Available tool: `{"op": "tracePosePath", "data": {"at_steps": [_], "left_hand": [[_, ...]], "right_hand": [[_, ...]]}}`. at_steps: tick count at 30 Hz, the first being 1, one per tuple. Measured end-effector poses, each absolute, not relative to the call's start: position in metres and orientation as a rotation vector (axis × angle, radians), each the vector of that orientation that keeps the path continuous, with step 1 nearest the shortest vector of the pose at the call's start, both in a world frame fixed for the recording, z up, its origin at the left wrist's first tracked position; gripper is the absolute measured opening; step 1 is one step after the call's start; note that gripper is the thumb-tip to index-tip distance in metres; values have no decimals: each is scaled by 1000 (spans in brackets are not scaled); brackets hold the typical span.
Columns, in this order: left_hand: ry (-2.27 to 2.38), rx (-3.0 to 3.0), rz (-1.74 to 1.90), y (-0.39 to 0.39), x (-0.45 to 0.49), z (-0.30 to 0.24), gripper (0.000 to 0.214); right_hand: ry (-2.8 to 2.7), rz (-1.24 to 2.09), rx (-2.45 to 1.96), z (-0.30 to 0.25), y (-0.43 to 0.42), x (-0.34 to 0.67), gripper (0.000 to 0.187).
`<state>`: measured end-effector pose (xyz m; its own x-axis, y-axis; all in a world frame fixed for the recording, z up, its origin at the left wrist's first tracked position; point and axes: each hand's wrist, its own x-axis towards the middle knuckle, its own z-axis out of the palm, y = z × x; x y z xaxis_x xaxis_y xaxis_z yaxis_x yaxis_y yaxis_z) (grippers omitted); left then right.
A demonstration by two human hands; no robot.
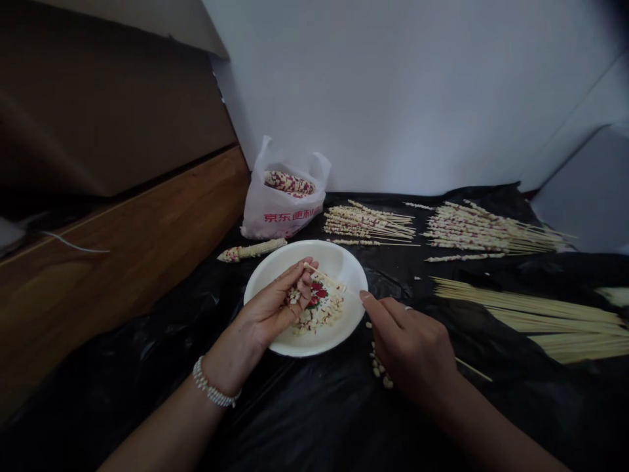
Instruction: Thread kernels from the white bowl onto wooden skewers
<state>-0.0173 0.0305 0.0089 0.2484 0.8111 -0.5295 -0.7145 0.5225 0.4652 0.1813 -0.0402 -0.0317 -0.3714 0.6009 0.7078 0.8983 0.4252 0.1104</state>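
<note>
A white plate (344, 262) with a red flower print holds loose pale corn kernels (322, 313). My left hand (278, 303) hovers over the plate, fingers curled and pinching a kernel at the tip of a thin bamboo skewer (327, 278). A few kernels are threaded on that skewer. My right hand (410, 344) is closed on the skewer's other end just right of the plate. A bead bracelet (212, 388) circles my left wrist. Some kernels (377, 367) lie on the black plastic under my right hand.
Two piles of finished kernel skewers (368, 224) (484, 229) lie at the back. Bare skewers (550, 318) are stacked at right. A white plastic bag (285, 196) with corn cobs and a partly stripped cob (253, 250) sit behind the plate. Wooden furniture (122, 249) stands left.
</note>
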Motion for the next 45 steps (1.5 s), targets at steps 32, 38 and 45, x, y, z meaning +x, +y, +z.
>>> {"op": "tracePosePath", "data": {"at_steps": [32,38,45], "left_hand": [[822,143,1059,30,-16,10,28],[800,161,1055,30,-16,8,27],[811,166,1053,29,-16,8,25]], "right_hand": [[-2116,-707,-1284,-32,-41,182,35],[-2136,-717,-1285,-32,-42,182,38],[-2124,-712,-1275,-36,-40,182,39]]}}
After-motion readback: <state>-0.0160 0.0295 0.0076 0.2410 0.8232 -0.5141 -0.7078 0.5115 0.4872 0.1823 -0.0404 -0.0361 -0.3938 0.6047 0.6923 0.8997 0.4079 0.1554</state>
